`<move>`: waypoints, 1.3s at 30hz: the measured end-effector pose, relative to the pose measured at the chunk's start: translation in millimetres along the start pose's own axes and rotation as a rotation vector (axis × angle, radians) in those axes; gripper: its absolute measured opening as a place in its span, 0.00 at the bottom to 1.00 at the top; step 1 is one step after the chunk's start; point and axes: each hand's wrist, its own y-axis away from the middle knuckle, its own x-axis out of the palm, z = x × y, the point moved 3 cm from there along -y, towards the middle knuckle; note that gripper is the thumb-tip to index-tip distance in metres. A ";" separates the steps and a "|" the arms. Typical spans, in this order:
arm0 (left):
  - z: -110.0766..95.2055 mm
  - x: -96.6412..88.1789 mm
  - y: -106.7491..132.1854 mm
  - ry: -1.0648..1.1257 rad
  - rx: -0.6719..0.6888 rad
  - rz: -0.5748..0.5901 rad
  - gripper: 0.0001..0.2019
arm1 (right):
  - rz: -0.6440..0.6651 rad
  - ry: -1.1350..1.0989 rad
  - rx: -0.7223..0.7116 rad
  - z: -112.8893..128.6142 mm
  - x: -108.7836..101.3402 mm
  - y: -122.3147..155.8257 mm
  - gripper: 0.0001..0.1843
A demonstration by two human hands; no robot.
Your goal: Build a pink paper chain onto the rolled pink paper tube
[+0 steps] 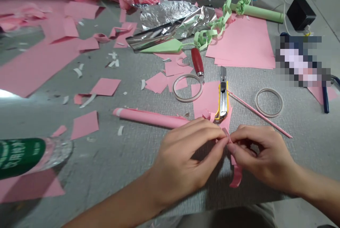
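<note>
My left hand (191, 153) and my right hand (261, 157) meet near the table's front edge, both pinching a narrow pink paper strip (236, 176) whose loose end curls down below my right fingers. Just beyond my left hand lies a rolled pink paper tube (148, 116). A yellow utility knife (223, 96) rests on a pink paper piece right behind my fingertips. A thin pink paper stick (261, 115) runs diagonally to the right of the knife.
Two tape rings (187, 87) (268, 102), a red-handled tool (197, 62), silver foil (172, 22), green curled paper (212, 31), a green paper roll (261, 12), pink sheets (243, 42) and scraps cover the grey table (127, 150). A plastic bottle (29, 155) lies at left; a black box (300, 14) sits far right.
</note>
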 end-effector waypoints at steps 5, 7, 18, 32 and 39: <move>2.8 3.0 0.9 0.090 -0.078 -0.015 0.07 | -0.016 0.007 -0.011 -0.2 1.1 -0.4 0.11; 4.4 3.2 1.9 0.141 -0.127 -0.024 0.08 | -0.011 -0.005 -0.006 0.0 1.3 -0.9 0.11; 8.9 4.6 1.3 0.288 -0.278 -0.026 0.10 | 0.001 -0.059 0.028 -0.6 -0.3 -1.0 0.10; -5.0 -1.8 -1.1 -0.103 0.050 -0.012 0.07 | -0.039 0.169 -0.135 0.9 2.5 1.0 0.14; -2.1 -1.8 -2.8 -0.103 -0.050 0.012 0.08 | -0.039 0.121 -0.049 -1.3 3.2 0.5 0.12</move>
